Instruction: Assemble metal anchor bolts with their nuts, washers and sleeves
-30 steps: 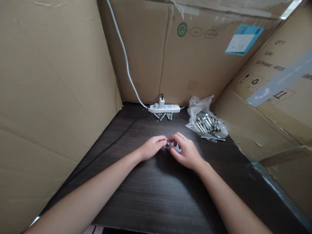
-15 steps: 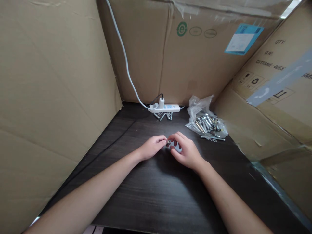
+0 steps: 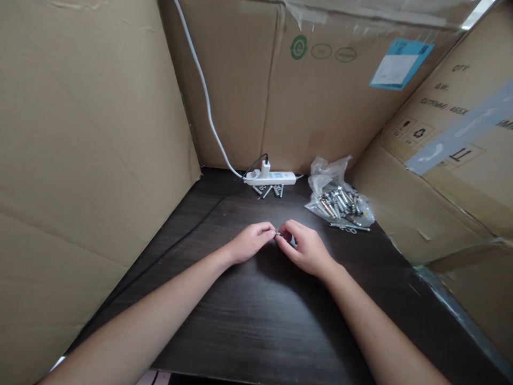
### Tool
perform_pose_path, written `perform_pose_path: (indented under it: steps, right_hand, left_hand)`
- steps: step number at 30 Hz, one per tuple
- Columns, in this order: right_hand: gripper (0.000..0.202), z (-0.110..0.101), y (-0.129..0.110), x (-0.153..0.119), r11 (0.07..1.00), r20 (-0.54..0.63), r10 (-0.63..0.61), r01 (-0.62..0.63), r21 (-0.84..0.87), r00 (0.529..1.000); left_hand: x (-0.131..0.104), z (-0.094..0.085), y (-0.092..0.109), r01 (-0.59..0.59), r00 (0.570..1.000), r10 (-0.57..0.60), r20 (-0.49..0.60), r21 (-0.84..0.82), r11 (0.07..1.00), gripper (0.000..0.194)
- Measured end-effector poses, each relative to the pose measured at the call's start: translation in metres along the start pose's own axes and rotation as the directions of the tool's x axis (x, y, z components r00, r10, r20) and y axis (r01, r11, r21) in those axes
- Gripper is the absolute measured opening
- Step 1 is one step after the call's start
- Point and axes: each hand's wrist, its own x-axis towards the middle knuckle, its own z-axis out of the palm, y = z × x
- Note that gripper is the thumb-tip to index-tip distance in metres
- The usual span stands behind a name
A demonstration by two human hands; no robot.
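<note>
My left hand (image 3: pixel 253 240) is closed in a pinch, with thumb and forefinger on a small metal bolt (image 3: pixel 277 235). Most of that bolt is hidden by fingertips, so its full shape does not show. From the other side my right hand (image 3: pixel 302 246) meets it, thumb and fingers closed around its right end. Both hands are just above the dark tabletop (image 3: pixel 240 321). Beyond the right hand lies a clear plastic bag (image 3: pixel 328 170) of metal anchor bolts (image 3: pixel 340 202). A loose bolt (image 3: pixel 360 229) and a washer (image 3: pixel 351 231) lie before the bag.
A white power strip (image 3: pixel 276 178) with a plugged-in adapter (image 3: pixel 265 170) stands at the back. Several bolt parts (image 3: pixel 267 192) lie before it. A black cable (image 3: pixel 188 235) crosses the table's left side. Cardboard walls (image 3: pixel 232 107) enclose three sides.
My right thumb and fingers have drawn together onto the bolt's right end; they were more spread before. My left hand has hardly moved.
</note>
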Motion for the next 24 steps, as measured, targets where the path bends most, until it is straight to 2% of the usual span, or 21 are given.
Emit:
perform_pose_path:
  steps: [6, 13, 21, 24]
  right_hand:
    - [0.019, -0.0011, 0.0006, -0.0009, 0.999, -0.008, -0.040, 0.040, 0.031, 0.999]
    - [0.004, 0.0022, -0.0007, -0.0001, 1.000, 0.019, 0.011, -0.011, 0.014, 1.000]
    - [0.028, 0.0048, 0.0009, 0.0000, 0.998, 0.069, 0.060, -0.058, -0.036, 0.996]
    - [0.015, 0.0022, 0.0001, -0.0003, 0.999, 0.040, 0.041, -0.042, 0.020, 0.998]
  left_hand:
    - [0.0001, -0.0001, -0.0011, -0.009, 1.000, 0.009, 0.007, 0.002, 1.000, 0.023]
    - [0.0007, 0.0000, -0.0022, -0.027, 0.999, 0.026, 0.027, 0.038, 0.999, 0.023]
    - [0.0016, -0.0007, -0.0040, -0.026, 0.999, 0.025, 0.024, 0.055, 0.998, 0.024]
    - [0.0015, -0.0007, -0.0035, -0.013, 1.000, 0.012, 0.020, 0.025, 1.000, 0.025]
